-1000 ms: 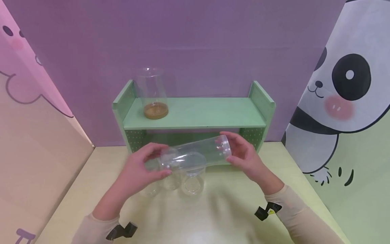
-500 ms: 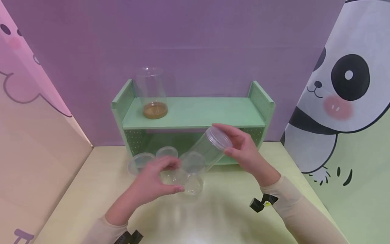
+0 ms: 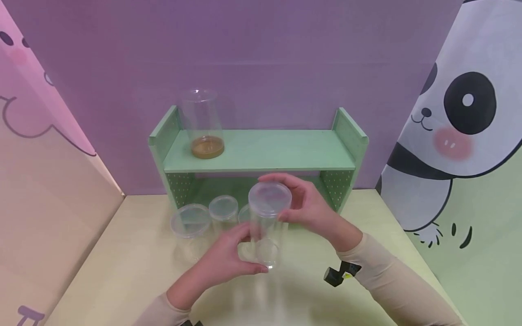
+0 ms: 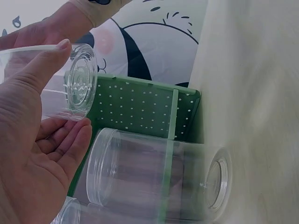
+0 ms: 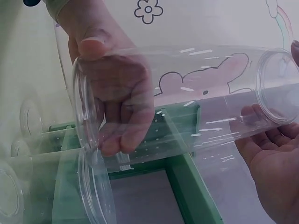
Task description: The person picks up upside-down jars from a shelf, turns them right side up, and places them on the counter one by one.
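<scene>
A tall clear plastic jar (image 3: pixel 270 199) with a lid is held upright above the table, in front of the shelf. My right hand (image 3: pixel 311 208) grips its lidded top end between thumb and fingers. Lower down, my left hand (image 3: pixel 226 258) holds the jar near its base (image 4: pixel 81 81), thumb on one side and fingers on the other. The right wrist view shows the see-through jar wall (image 5: pixel 201 93) with both hands around it. Nothing is visible inside the jar.
A green two-tier shelf (image 3: pixel 261 151) stands at the back. On its top board is a clear cylinder with a brown base (image 3: pixel 208 147). A wide lidded jar (image 3: pixel 190 220) and a smaller jar (image 3: pixel 223 208) stand on the table, with another jar (image 3: pixel 244 214) partly hidden behind the held one.
The held jar has turned from nearly lying flat, through a slant, to upright. My left hand has moved right along with its base, while my right hand has shifted left with the lid end.
</scene>
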### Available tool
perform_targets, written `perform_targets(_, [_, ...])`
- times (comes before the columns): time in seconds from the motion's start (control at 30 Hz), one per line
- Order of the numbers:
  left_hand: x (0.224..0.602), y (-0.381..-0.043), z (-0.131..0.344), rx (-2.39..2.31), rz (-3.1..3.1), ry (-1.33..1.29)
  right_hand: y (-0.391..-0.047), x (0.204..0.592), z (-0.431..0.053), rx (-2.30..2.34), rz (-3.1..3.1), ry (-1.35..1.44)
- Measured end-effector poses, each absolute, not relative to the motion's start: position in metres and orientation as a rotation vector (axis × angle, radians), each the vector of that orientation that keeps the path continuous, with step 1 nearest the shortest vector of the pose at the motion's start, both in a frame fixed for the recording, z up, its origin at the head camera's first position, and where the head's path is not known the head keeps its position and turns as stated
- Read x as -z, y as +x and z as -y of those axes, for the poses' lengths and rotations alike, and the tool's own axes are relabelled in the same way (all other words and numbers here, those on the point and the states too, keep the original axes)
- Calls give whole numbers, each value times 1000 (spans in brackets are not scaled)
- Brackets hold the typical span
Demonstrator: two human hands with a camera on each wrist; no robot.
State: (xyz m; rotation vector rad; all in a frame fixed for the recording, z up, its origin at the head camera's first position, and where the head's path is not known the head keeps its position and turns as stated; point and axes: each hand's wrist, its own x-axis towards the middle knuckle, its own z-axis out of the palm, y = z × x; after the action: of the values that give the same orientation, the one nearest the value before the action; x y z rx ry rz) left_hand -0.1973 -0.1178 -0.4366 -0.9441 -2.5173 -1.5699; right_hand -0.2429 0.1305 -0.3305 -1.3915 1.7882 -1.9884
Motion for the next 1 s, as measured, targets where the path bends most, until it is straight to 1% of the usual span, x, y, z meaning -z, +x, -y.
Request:
perform_targets(0.37, [432,-198,120,1567,2575,-965,-243,334,-133,1954,-1885,-1399])
perform_targets(0.53, [424,-197,135,1497,2605,-904,-244,337,-139,1964,-1941,-1390])
perform_targets(0.63, [413,-201,152,1430,2506,-831,-245,338,-145,1976,-1963,-1364])
perform_targets(0.73, [397,-210,174,1411,2304,-674,-246,339,-152,1984,-1973,-1343])
perform_targets(0.9, [372,-229,215,1432,1988,-241,-249,342,-164,1994,-2007,-1308])
perform_targets(1.0, [365,-243,233,1386,1900,-53,-251,345,-170,2000,-2040,-1277])
